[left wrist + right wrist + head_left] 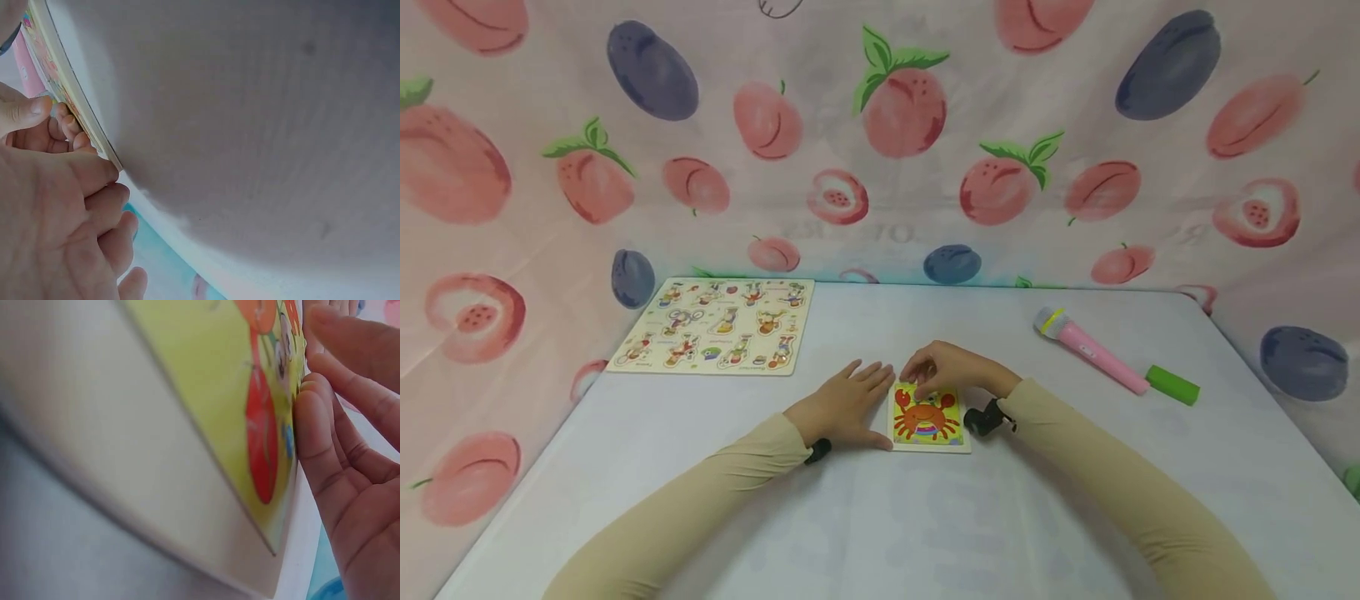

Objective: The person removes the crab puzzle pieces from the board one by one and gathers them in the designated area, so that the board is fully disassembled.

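Observation:
In the head view a small crab puzzle [927,421], a yellow picture in a pale wooden frame, lies flat on the table. My left hand [847,406] rests beside it with fingers spread, its thumb at the lower left corner and fingertips near the upper left. Bent over the top edge is my right hand [951,369], its fingertips touching the upper part of the picture and partly covering it. From the right wrist, the fingertips [312,419] meet the crab puzzle [206,412] at its far edge. I see no separate piece between thumb and fingers.
A larger cream puzzle board [715,327] with several figures lies at the back left. Toward the right are a pink toy microphone [1093,352] and a green cylinder [1173,385] at its end. Behind the white table [880,533] hangs a fruit-patterned cloth [895,192].

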Available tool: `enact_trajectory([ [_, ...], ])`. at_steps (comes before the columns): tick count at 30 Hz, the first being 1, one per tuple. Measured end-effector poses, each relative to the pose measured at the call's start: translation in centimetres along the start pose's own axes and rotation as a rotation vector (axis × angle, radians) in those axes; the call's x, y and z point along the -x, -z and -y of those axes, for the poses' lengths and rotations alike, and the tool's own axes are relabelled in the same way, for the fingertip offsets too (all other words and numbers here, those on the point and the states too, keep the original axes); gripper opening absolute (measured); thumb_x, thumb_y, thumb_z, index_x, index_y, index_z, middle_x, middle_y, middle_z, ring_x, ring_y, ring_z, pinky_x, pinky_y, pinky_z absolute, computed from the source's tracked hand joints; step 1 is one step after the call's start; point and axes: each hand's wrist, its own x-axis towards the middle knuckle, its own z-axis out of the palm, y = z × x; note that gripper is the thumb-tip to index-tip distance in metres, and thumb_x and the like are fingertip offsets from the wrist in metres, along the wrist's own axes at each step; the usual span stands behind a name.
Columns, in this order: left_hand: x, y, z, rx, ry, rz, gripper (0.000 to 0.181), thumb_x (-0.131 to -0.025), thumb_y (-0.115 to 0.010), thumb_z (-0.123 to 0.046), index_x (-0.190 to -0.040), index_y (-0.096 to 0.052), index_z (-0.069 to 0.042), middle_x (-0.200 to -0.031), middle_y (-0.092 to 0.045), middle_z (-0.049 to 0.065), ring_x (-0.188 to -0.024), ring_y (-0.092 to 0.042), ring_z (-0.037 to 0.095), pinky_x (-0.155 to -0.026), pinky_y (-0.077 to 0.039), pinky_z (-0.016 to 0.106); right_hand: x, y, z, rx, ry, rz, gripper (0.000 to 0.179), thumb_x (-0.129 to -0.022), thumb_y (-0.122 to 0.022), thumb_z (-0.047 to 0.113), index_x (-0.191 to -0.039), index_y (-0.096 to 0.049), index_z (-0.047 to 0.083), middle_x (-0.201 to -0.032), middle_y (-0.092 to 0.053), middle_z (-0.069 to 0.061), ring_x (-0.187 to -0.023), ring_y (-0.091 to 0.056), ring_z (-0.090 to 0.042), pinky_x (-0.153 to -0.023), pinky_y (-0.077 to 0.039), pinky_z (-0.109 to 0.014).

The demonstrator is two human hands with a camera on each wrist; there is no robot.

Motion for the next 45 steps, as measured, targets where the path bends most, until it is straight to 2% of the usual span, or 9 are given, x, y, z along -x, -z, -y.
enact_trajectory([
  [7,0.1,0.2,-0.2,0.006,-0.001,-0.006,0.103,-0.076,-0.052,-0.075,-0.150,-0.021,-0.010,-0.158,-0.021,0.004,-0.147,-0.018,0.022,-0.121,-0.013,0.043,-0.2,-0.1,0.3,0.002,-0.033,0.021,0.031,-0.078,-0.076,0.015,-0.107,-0.070,0.006,-0.096,-0.069,-0.005,-0.072,-0.053,-0.009,-0.069,-0.049,-0.019],
  [16,0.1,0.2,-0.4,0.001,0.008,-0.011,0.102,-0.077,-0.052,-0.074,-0.150,-0.022,-0.009,-0.157,-0.022,0.004,-0.146,-0.019,0.021,-0.121,-0.014,0.042,-0.5,0.2,0.7,-0.049,-0.086,0.064,0.027,-0.080,-0.074,0.012,-0.106,-0.070,0.006,-0.099,-0.070,-0.006,-0.070,-0.051,-0.010,-0.067,-0.047,-0.019],
  [24,0.0,0.2,-0.4,-0.008,0.016,-0.010,0.103,-0.077,-0.050,-0.075,-0.150,-0.021,-0.009,-0.158,-0.020,0.004,-0.146,-0.019,0.022,-0.121,-0.013,0.042,-0.6,0.6,1.0,-0.030,-0.098,0.050,0.023,-0.081,-0.072,0.008,-0.103,-0.069,0.008,-0.093,-0.066,-0.006,-0.075,-0.054,-0.011,-0.072,-0.049,-0.019],
  [36,0.3,0.1,-0.4,0.007,0.023,0.000,0.102,-0.078,-0.050,-0.075,-0.151,-0.020,-0.010,-0.158,-0.020,0.005,-0.146,-0.018,0.022,-0.121,-0.012,0.043,-0.8,0.4,1.1,-0.077,-0.044,0.080,0.027,-0.080,-0.069,0.001,-0.107,-0.068,0.004,-0.095,-0.065,-0.009,-0.072,-0.052,-0.011,-0.069,-0.049,-0.020],
  [45,0.4,0.2,-0.4,-0.015,0.023,0.000,0.103,-0.078,-0.049,-0.075,-0.151,-0.020,-0.009,-0.158,-0.019,0.005,-0.146,-0.018,0.022,-0.121,-0.013,0.043,-1.0,0.3,1.2,-0.071,-0.054,0.102,0.030,-0.077,-0.075,0.004,-0.105,-0.068,0.005,-0.090,-0.061,-0.006,-0.071,-0.049,-0.012,-0.065,-0.045,-0.020],
])
